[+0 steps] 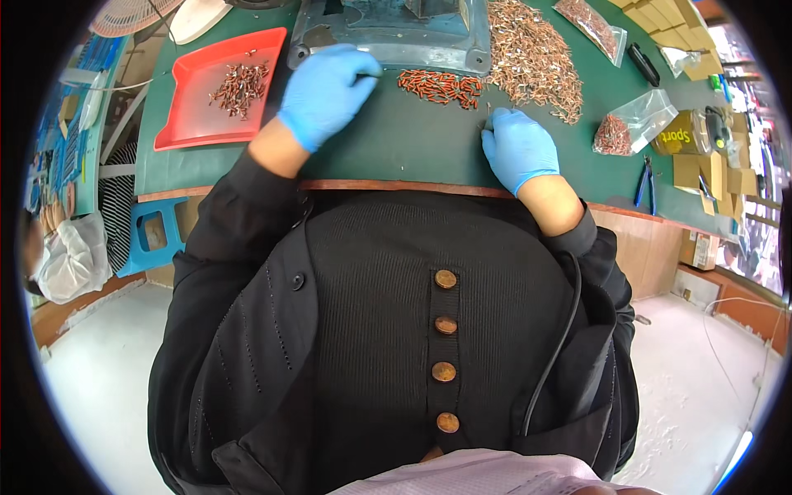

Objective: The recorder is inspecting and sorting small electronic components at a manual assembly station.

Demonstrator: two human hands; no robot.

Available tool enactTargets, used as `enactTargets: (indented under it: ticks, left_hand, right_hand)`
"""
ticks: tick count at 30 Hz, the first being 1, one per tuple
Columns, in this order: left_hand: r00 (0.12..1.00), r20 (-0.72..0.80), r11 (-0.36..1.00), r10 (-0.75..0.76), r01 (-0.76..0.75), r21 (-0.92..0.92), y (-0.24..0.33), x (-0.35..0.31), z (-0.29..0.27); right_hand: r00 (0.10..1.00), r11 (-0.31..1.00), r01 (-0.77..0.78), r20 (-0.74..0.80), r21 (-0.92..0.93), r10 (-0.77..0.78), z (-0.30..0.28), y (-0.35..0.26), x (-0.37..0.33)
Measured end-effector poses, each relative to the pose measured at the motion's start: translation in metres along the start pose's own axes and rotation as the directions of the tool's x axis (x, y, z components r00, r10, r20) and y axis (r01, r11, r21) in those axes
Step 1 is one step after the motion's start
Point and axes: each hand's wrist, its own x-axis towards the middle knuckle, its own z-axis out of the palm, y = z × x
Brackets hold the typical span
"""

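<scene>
My left hand [323, 97], in a blue glove, is by the front left corner of a grey-blue metal machine base [388, 56]. Its fingers are curled toward the thumb; whatever they may hold is hidden. My right hand [521, 147], gloved alike, is over the green table near its front edge, fingers bent together. A small metal pin seems to stick up at its fingertips. Between the hands, against the base, lies a small pile of reddish-copper pins [441, 87]. Just beyond the right hand spreads a large heap of paler copper pins [532, 58].
A red tray [183, 111] with more pins stands at the left. To the right are a bag of pins [615, 136], another bag [590, 29], a black tool [643, 64], blue-handled pliers [646, 186] and cardboard boxes [689, 169]. A blue stool [153, 235] is at lower left.
</scene>
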Motion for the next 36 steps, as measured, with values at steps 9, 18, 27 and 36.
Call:
enactTargets:
  ticks: [9, 18, 27, 36]
  left_hand:
    - [0.991, 0.132, 0.999, 0.034, -0.039, 0.036, 0.003, 0.017, 0.026]
    - [0.972, 0.234, 0.999, 0.021, -0.030, 0.034, 0.005, 0.009, 0.018]
    - [0.978, 0.157, 0.991, 0.135, -0.136, -0.007, 0.021, 0.013, 0.009]
    - [0.974, 0.135, 0.723, -0.180, 0.225, -0.654, 0.075, 0.008, 0.016]
  right_hand:
    - [0.989, 0.669, -0.147, 0.086, 0.728, 0.124, -0.005, 0.010, 0.001]
    - [0.983, 0.315, -0.167, 0.134, 0.934, 0.122, -0.007, 0.003, 0.004]
    - [0.980, 0.090, -0.191, 0.185, 0.977, 0.071, -0.020, -0.012, 0.003]
    - [0.984, -0.066, -0.163, 0.167, 0.984, 0.056, -0.028, -0.037, 0.001]
